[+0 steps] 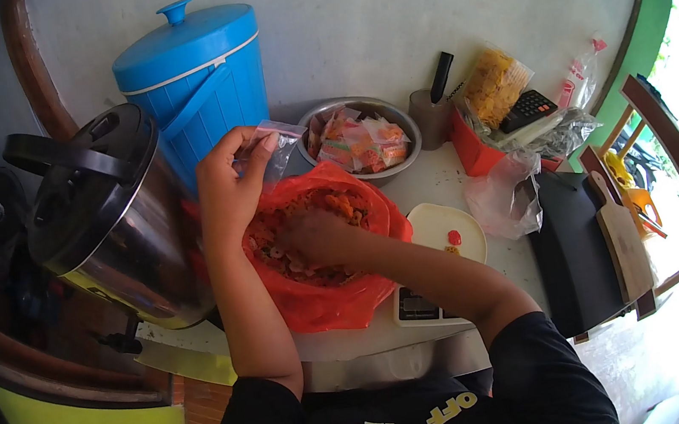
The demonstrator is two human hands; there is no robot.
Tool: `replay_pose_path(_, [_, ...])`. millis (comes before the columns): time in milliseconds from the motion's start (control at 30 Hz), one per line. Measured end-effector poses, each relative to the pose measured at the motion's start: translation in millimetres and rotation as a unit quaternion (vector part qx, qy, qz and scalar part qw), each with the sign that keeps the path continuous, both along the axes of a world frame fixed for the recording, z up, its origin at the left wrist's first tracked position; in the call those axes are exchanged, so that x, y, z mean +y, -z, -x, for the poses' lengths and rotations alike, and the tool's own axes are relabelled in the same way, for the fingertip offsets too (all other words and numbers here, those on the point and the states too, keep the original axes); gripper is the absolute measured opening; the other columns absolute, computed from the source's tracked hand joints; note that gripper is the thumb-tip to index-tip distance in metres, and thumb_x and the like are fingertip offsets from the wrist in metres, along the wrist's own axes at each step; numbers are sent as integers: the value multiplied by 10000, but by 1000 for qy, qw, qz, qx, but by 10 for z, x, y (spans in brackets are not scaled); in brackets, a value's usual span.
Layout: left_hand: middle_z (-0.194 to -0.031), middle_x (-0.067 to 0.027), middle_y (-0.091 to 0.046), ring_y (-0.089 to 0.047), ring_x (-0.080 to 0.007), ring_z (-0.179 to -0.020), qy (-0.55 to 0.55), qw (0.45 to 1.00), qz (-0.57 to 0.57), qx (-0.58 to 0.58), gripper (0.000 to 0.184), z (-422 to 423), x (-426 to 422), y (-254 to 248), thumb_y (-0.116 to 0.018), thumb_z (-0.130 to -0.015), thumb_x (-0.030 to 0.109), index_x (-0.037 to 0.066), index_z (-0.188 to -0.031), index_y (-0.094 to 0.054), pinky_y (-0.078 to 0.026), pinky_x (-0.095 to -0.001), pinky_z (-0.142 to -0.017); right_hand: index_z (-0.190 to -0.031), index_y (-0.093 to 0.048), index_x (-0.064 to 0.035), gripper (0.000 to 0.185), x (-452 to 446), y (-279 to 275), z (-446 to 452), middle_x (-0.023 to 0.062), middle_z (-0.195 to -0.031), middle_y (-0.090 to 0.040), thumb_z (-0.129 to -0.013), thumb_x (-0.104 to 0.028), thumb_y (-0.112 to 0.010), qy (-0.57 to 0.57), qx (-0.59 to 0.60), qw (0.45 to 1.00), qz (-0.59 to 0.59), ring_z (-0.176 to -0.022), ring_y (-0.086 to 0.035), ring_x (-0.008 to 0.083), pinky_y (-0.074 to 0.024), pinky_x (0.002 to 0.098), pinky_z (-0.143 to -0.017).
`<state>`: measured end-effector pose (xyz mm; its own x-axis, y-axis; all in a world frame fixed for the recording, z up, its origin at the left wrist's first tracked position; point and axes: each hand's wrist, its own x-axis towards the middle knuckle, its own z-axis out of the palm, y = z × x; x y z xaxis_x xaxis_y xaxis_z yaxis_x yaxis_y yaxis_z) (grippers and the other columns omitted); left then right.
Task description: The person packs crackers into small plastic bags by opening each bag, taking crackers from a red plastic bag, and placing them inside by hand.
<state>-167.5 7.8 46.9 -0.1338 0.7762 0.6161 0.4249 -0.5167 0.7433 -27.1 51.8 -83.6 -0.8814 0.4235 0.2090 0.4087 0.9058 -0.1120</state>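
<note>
My left hand (241, 169) pinches the top of a small clear plastic bag (279, 156) above the back left of a red plastic bag (339, 306). The red bag lies wide open and holds a loose orange and brown food mix (345, 205). Into this mix reaches my right hand (306, 238), blurred, with its fingers hidden. Beside the red bag stands a white kitchen scale (466, 225), partly under my right forearm, with a small red piece (453, 237) on its plate. Behind, a metal bowl (413, 129) holds several small filled packets (360, 141).
On the left stand a large steel container (126, 249) with a black lid and a blue lidded bucket (213, 100). To the right are a red basket (468, 148) with bags and a calculator (528, 110), a crumpled clear bag (504, 194) and a black case (572, 250).
</note>
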Motion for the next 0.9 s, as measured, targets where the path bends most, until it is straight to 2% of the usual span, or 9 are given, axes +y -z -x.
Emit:
replay_pose_path(133, [-872, -55, -697, -618, -90, -839, 0, 1000, -6, 11, 241, 0, 4, -12, -656, -931, 214, -26, -960, -667, -465, -245, -790, -937, -642, -127, 218, 162, -12, -217, 3, -839, -671, -726, -137, -694, 6, 2, 991, 134, -839, -654, 270, -527, 384, -742])
replay_pose_path(233, [-869, -52, -695, -617, -89, -839, -4, 1000, -8, 9, 246, -3, -21, -21, -654, -933, 219, -25, -957, -666, -464, -244, -788, -953, -660, -120, 220, 224, -67, -335, 40, -864, -685, -742, -69, -694, 7, 9, 990, 142, -849, -673, 235, -529, 358, -727])
replay_pose_path(333, [-865, -50, -692, -613, -89, -839, -3, 1000, -4, 4, 249, 7, -21, -22, -656, -932, 225, -23, -955, -667, -462, -244, -787, -944, -672, -87, 169, 80, -368, -556, 51, -896, -705, -783, -47, -706, 49, 193, 917, 347, -873, -680, 173, -530, 313, -736])
replay_pose_path(500, [-853, -47, -687, -601, -84, -826, 2, 1000, -6, -5, 250, 33, 24, 15, -660, -931, 231, -19, -947, -667, -458, -239, -781, -1020, -720, -96, 288, 181, -749, -1201, 59, -869, -709, -754, -180, -793, 5, 178, 887, 427, -811, -676, 148, -522, 292, -719])
replay_pose_path(600, [-850, -45, -686, -596, -80, -819, -4, 1000, -2, -7, 252, 28, 25, 8, -663, -930, 234, -18, -939, -668, -456, -236, -780, -1071, -705, -56, 274, 162, -1183, -1588, 49, -929, -728, -817, -148, -750, 90, -43, 905, 413, -827, -678, 132, -528, 283, -772])
replay_pose_path(700, [-850, -43, -686, -595, -77, -816, 2, 1000, 2, -11, 257, -12, 15, -20, -666, -928, 239, -18, -935, -670, -455, -234, -779, -1024, -729, -97, 250, 198, -1158, -1560, 53, -959, -725, -794, -193, -756, 97, -21, 946, 310, -858, -684, 154, -525, 302, -780])
replay_pose_path(767, [-850, -41, -687, -597, -75, -817, 6, 1000, 3, -12, 261, -18, 18, -19, -668, -927, 243, -17, -936, -672, -457, -234, -776, -1083, -715, -109, 228, 235, -886, -1298, 64, -978, -727, -871, -189, -683, -1, 109, 943, 313, -875, -683, 163, -521, 322, -822])
replay_pose_path(833, [-843, -42, -689, -602, -72, -812, 4, 1000, 7, -6, 258, -18, 45, 14, -671, -925, 236, -21, -950, -677, -464, -232, -765, -1101, -713, -141, 229, 162, -645, -868, 81, -1028, -713, -880, -168, -658, -10, 105, 951, 291, -949, -668, 202, -516, 352, -855])
replay_pose_path(900, [-839, -41, -692, -608, -69, -806, 2, 1000, 10, 5, 252, -17, 49, 36, -673, -922, 224, -24, -963, -683, -471, -229, -755, -1113, -711, -168, 272, 142, -265, -485, 67, -1128, -686, -846, -144, -666, 4, 68, 983, 169, -1022, -625, 243, -512, 377, -871])
